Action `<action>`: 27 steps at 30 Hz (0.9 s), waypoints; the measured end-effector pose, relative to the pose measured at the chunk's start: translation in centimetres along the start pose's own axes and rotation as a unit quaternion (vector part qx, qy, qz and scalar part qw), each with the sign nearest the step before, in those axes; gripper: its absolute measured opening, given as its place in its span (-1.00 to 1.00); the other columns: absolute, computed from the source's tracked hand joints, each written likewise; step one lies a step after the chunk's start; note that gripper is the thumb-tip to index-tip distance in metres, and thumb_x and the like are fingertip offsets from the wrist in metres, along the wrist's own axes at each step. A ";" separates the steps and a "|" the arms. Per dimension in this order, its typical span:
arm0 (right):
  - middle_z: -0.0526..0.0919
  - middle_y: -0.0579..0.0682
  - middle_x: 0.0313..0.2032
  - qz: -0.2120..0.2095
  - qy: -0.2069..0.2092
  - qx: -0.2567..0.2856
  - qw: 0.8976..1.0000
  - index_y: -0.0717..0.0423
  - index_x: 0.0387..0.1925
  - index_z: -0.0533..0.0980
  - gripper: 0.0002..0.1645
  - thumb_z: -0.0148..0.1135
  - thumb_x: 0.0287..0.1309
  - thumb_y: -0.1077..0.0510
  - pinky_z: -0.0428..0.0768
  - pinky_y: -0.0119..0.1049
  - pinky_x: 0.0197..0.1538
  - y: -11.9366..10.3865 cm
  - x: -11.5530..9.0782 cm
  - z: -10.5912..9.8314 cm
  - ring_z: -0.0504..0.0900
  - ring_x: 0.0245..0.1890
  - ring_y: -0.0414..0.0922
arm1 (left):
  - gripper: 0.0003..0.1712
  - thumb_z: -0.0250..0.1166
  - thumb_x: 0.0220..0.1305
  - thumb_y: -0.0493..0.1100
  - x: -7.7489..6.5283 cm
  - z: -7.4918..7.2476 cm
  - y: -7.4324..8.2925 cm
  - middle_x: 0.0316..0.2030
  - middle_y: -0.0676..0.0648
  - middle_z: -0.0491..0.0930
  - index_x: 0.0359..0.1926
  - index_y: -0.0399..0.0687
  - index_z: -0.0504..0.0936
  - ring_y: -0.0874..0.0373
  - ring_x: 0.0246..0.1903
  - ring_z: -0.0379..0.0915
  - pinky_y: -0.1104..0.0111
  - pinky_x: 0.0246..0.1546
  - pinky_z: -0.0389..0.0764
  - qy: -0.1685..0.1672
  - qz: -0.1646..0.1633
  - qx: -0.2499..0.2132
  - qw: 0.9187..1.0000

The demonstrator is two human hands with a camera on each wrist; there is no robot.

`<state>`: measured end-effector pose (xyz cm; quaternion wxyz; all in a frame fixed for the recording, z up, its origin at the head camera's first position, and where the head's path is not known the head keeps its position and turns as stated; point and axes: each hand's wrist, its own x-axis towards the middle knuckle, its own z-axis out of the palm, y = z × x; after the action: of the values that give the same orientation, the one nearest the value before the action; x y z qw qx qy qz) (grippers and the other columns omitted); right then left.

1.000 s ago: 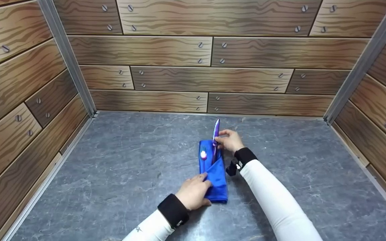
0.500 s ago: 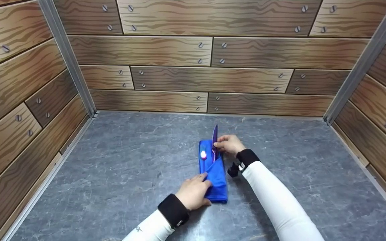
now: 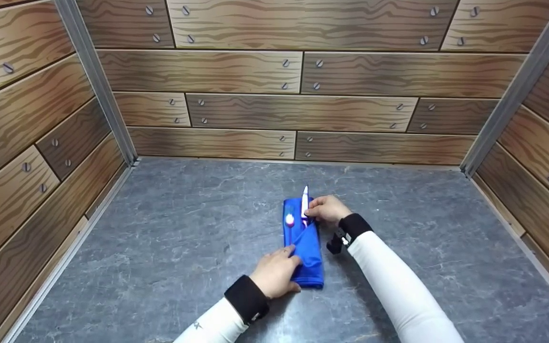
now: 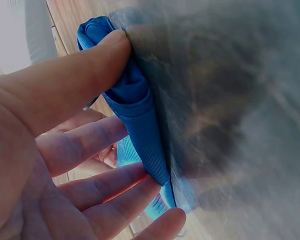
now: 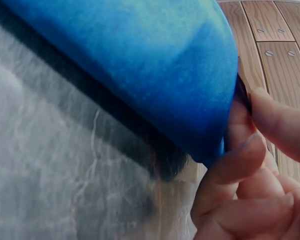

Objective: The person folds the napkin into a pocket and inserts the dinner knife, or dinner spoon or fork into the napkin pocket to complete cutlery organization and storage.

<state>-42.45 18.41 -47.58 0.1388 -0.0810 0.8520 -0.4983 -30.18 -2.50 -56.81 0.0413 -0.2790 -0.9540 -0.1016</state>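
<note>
A blue folded cloth napkin [image 3: 310, 257] lies lengthwise on the grey surface, its upper layer forming a slanted pocket. My left hand [image 3: 274, 273] rests on the pocket's lower left side; in the left wrist view, its fairly straight fingers and thumb [image 4: 102, 57] touch the napkin edge [image 4: 142, 125]. With thumb and fingertips, my right hand [image 3: 330, 209] pinches a shiny purple table knife [image 3: 305, 204] by its blade, tip pointing away from me. The knife's handle is hidden inside the pocket. Left of it a shiny fork [image 3: 289, 220] shows its tines, its lower handle covered too.
The grey marbled tabletop [image 3: 184, 247] spreads around the napkin. Wood-patterned walls [image 3: 241, 112] stand at the back and both sides, with metal strips [image 3: 98, 90] at the corners. A small black camera [image 3: 335, 244] hangs beneath the right wrist.
My right hand has moved toward me and slid the knife deeper into the napkin pocket, so less of it shows. The left hand, fork and napkin have stayed in place.
</note>
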 end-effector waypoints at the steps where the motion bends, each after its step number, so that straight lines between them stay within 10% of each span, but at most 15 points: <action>1: 0.54 -0.28 -0.50 0.001 -0.003 0.003 1.000 0.15 -0.30 0.69 -0.86 0.44 0.46 0.32 0.45 -0.52 -0.32 0.0 -0.1 -0.1 0.47 -0.47 -0.33 | -0.31 0.79 0.23 0.24 0.0 0.1 0.0 0.57 -0.29 0.67 0.26 0.09 0.82 -0.19 0.56 0.67 -0.11 0.39 0.82 0.001 0.001 0.002 1.000; 20: 0.57 -0.29 -0.47 0.044 -0.041 -0.024 0.998 -0.06 -0.42 0.70 -0.71 0.54 0.45 0.27 0.47 -0.50 -0.26 -0.5 -1.0 -0.5 0.48 -0.38 -0.32 | -0.30 0.79 0.23 0.25 -0.1 0.2 -0.1 0.57 -0.27 0.68 0.27 0.09 0.81 -0.17 0.55 0.67 -0.11 0.36 0.83 0.004 0.002 0.004 1.000; 27: 0.69 -0.23 -0.37 0.035 -0.044 -0.087 0.995 0.14 -0.31 0.81 -0.88 0.60 0.38 0.22 0.54 -0.46 -0.09 -0.3 -1.0 -0.7 0.57 -0.22 -0.24 | -0.29 0.79 0.23 0.26 0.0 0.2 -0.1 0.57 -0.26 0.67 0.28 0.09 0.82 -0.16 0.55 0.67 -0.10 0.35 0.84 0.004 0.000 0.006 1.000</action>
<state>-41.75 19.11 -46.89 0.1859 -0.0845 0.8876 -0.4129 -30.22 -2.58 -57.06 0.0470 -0.2785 -0.9544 -0.0970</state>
